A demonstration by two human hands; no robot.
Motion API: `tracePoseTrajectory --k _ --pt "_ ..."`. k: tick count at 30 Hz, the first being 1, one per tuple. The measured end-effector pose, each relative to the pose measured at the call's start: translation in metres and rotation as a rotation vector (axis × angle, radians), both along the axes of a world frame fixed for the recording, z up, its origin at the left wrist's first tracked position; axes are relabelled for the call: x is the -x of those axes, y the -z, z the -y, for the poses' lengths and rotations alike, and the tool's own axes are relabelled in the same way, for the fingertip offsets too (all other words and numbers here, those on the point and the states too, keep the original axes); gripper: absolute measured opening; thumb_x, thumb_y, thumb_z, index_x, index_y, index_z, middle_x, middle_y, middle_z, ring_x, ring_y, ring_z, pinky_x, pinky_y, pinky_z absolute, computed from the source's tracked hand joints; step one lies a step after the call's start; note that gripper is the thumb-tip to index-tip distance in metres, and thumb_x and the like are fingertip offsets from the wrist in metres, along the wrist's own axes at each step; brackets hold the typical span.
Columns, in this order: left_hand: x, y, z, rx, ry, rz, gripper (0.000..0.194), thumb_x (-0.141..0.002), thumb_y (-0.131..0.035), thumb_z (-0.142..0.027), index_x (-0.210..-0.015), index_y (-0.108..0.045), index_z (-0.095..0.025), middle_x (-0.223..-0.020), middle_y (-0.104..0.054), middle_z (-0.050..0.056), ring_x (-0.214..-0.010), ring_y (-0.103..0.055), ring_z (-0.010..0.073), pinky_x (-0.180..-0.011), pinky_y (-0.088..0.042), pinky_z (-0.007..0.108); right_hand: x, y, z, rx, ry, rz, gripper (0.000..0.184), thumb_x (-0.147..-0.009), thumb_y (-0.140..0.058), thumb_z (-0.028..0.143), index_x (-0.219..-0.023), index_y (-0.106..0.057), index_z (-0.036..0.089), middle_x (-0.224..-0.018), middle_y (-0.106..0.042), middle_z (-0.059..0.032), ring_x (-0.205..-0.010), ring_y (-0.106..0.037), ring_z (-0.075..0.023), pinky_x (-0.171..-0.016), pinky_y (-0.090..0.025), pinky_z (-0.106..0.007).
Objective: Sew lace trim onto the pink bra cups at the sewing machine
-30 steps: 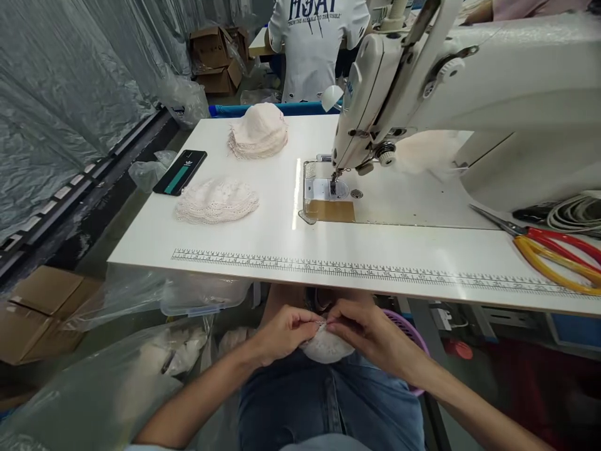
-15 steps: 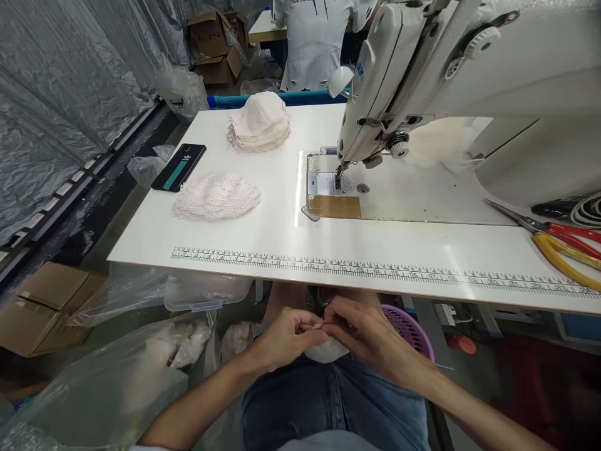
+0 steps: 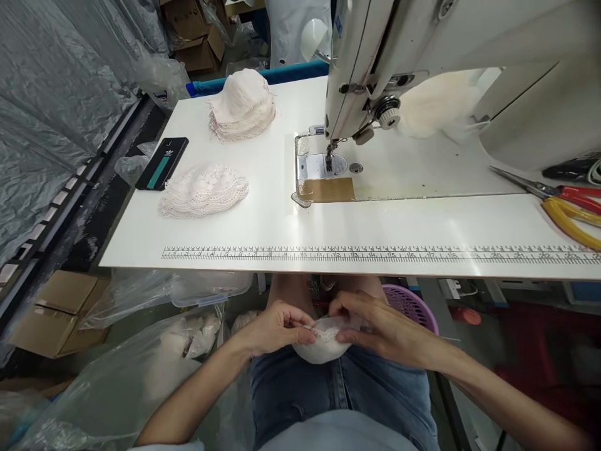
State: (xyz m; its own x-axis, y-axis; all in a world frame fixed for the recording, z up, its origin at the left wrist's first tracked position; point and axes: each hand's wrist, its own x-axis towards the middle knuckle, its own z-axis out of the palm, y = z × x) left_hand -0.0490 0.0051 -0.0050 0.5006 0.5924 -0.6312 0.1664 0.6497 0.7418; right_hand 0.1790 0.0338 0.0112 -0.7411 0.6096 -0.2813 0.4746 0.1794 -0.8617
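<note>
Now that our left hand [image 3: 282,330] and right hand [image 3: 373,329] have drawn apart, more of the lacy rim of the pale cup-shaped piece [image 3: 317,352] shows between them, which should leave that edge easier to handle. Our left thumb and fingers pinch the rim; our right ones grasp the opposite side. We hold the piece over our lap [image 3: 298,389], and the front edge of the surface [image 3: 263,227] stands between it and the sewing machine [image 3: 451,37]. On the surface, a lacy stack [image 3: 204,191] lies just beside a phone [image 3: 162,164], a second pale stack [image 3: 241,106] lies behind, and scissors [image 3: 554,207] lie far right; a purple basket [image 3: 416,307] sits partly behind our right hand.
</note>
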Motion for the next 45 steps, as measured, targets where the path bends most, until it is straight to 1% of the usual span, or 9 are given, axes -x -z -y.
tracePoseTrajectory --k 2,4,7,9,11,21,26,36,45 --pt "-0.001 -0.004 -0.001 -0.023 0.058 -0.007 0.031 -0.064 -0.074 -0.04 -0.08 -0.073 -0.013 -0.067 -0.066 0.003 -0.06 -0.052 0.0111 -0.06 -0.039 0.022 0.002 -0.001 -0.006 0.012 -0.063 -0.055 0.043 -0.081 -0.06 0.041 -0.119 -0.049 0.024 -0.114 -0.054 -0.0071 -0.105 -0.049 -0.0235 -0.086 -0.039 -0.035" --pt "-0.001 -0.008 -0.002 -0.061 0.115 -0.013 0.026 -0.067 -0.072 -0.036 -0.08 -0.074 -0.013 -0.069 -0.067 0.003 -0.062 -0.054 0.0116 -0.061 -0.04 0.021 0.006 0.0 -0.013 0.043 -0.18 -0.121 0.053 -0.077 -0.064 0.043 -0.124 -0.047 0.024 -0.118 -0.052 -0.0073 -0.109 -0.047 -0.0238 -0.089 -0.037 -0.036" --pt "0.0 -0.01 -0.002 -0.119 0.163 -0.046 0.022 -0.07 -0.07 -0.031 -0.082 -0.074 -0.014 -0.07 -0.069 0.003 -0.062 -0.055 0.0115 -0.06 -0.041 0.02 0.013 0.008 -0.021 0.102 -0.296 -0.157 0.037 -0.076 -0.065 0.043 -0.105 -0.06 0.02 -0.093 -0.06 -0.0032 -0.087 -0.054 -0.019 -0.073 -0.04 -0.028" --pt "0.001 -0.01 -0.001 -0.132 0.16 -0.074 0.021 -0.071 -0.068 -0.03 -0.083 -0.074 -0.013 -0.07 -0.069 0.004 -0.061 -0.055 0.0116 -0.06 -0.041 0.02 0.015 0.016 -0.022 0.161 -0.318 -0.174 0.024 -0.078 -0.064 0.039 -0.087 -0.063 0.017 -0.073 -0.057 0.0007 -0.068 -0.051 -0.0137 -0.061 -0.036 -0.024" --pt "0.002 -0.008 0.0 -0.123 0.138 -0.088 0.022 -0.071 -0.068 -0.03 -0.083 -0.074 -0.013 -0.07 -0.069 0.005 -0.061 -0.056 0.0121 -0.06 -0.042 0.021 0.015 0.024 -0.021 0.246 -0.323 -0.221 0.02 -0.08 -0.062 0.035 -0.078 -0.062 0.015 -0.066 -0.053 0.003 -0.06 -0.048 -0.0102 -0.055 -0.032 -0.021" --pt "0.001 0.002 0.001 -0.058 0.057 -0.078 0.028 -0.066 -0.074 -0.034 -0.082 -0.072 -0.012 -0.074 -0.071 0.007 -0.064 -0.06 0.0134 -0.064 -0.047 0.023 0.008 0.029 -0.013 0.386 -0.226 -0.271 0.017 -0.077 -0.063 0.029 -0.073 -0.055 0.014 -0.071 -0.047 0.0035 -0.063 -0.045 -0.009 -0.054 -0.032 -0.02" --pt "-0.001 -0.001 0.001 -0.044 0.014 -0.096 0.03 -0.065 -0.074 -0.036 -0.083 -0.072 -0.011 -0.071 -0.069 0.006 -0.061 -0.058 0.0117 -0.061 -0.044 0.022 0.01 0.029 -0.011 0.411 -0.194 -0.257 0.028 -0.078 -0.061 0.041 -0.071 -0.054 0.015 -0.067 -0.041 0.0044 -0.059 -0.039 -0.0082 -0.052 -0.029 -0.02" --pt "-0.004 0.002 0.005 -0.104 0.017 -0.122 0.033 -0.06 -0.078 -0.03 -0.086 -0.071 -0.013 -0.075 -0.067 0.003 -0.067 -0.057 0.0127 -0.063 -0.042 0.021 0.008 0.027 -0.007 0.471 -0.096 -0.234 0.031 -0.081 -0.058 0.045 -0.074 -0.057 0.015 -0.071 -0.048 0.001 -0.063 -0.045 -0.012 -0.055 -0.03 -0.023" --pt "-0.013 0.002 0.008 -0.05 -0.084 -0.157 0.039 -0.056 -0.078 -0.045 -0.073 -0.072 -0.01 -0.061 -0.065 0.004 -0.055 -0.053 0.0108 -0.054 -0.039 0.02 0.002 0.027 -0.005 0.522 -0.036 -0.273 0.034 -0.078 -0.061 0.047 -0.068 -0.055 0.015 -0.069 -0.045 0.0026 -0.064 -0.043 -0.0113 -0.057 -0.031 -0.023"
